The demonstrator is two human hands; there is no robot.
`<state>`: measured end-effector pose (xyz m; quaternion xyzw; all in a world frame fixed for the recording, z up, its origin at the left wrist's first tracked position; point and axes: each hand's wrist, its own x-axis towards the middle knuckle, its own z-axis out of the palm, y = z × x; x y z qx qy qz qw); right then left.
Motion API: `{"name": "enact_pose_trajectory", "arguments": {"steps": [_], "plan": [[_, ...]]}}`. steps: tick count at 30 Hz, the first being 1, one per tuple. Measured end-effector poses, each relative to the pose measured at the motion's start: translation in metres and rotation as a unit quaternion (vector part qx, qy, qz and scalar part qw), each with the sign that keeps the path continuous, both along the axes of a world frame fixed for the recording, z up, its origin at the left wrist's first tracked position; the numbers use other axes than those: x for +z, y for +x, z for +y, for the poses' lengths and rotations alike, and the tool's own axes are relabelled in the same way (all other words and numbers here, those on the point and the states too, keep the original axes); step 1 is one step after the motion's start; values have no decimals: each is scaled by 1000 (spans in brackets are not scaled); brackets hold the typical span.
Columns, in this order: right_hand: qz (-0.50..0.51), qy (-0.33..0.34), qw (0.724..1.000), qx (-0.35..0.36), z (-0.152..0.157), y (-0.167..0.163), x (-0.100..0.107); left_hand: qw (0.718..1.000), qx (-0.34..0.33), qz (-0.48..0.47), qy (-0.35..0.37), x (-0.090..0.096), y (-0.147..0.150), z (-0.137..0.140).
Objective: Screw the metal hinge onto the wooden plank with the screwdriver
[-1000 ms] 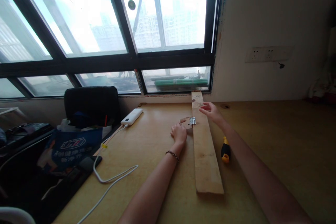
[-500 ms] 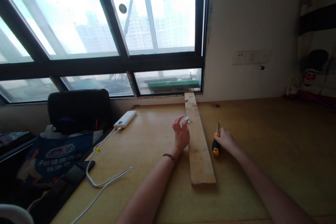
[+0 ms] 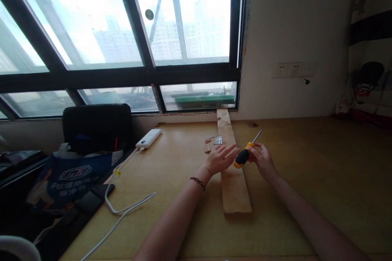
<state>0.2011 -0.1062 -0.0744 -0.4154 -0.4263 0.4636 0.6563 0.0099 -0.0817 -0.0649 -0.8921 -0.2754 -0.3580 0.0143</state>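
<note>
In my right hand point(image 3: 263, 162) is a screwdriver point(image 3: 243, 156) with a black and yellow handle, held near the collar. Its shaft tilts up and away to the right. My left hand point(image 3: 219, 158) is over the long wooden board point(image 3: 235, 195), fingers stretched out toward the handle's butt end; whether they touch it I cannot tell. Just beyond that hand, a small metal hinge point(image 3: 218, 140) lies on the board. A small wooden piece point(image 3: 210, 143) sits at the board's left edge, beside the hinge.
The board lies lengthwise on the wooden table point(image 3: 183, 228), its far end by the window. On the left are a white power bank point(image 3: 148, 138) with a white cable point(image 3: 131, 209), a black chair point(image 3: 97, 126) and a blue bag point(image 3: 72, 179). Sockets point(image 3: 288, 69) are on the wall.
My right hand has lifted the screwdriver and brought it left, over the board. My left hand has left the hinge and moved nearer and right, its fingers straightening toward the handle.
</note>
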Motion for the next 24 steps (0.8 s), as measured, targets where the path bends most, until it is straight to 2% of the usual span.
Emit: {"name": "enact_pose_trajectory", "arguments": {"steps": [2,5,8,10,11,13,15,17,20,24], "plan": [[22,7,999,29,-7,-9,5,997,-55,45,-13,15,5,-8],[34,9,996,87,-14,-15,9,991,-130,38,-3,37,12,-20],[10,24,991,133,-17,-14,12,987,-152,-48,27,58,12,-24],[-52,47,987,143,-16,-13,13,979,-116,-157,52,73,5,-22],[-96,61,984,138,-14,-13,12,967,-90,-230,63,80,0,-20],[-196,94,969,114,-5,-15,11,922,-25,-380,69,96,-15,-14],[-296,131,942,86,11,-20,9,854,39,-516,51,110,-33,-7],[-382,161,907,70,34,-29,7,794,53,-606,4,121,-53,2],[-475,172,861,60,72,-49,5,723,63,-684,-67,128,-82,18],[-576,164,794,104,107,-75,0,676,109,-706,-182,123,-112,35]]}}
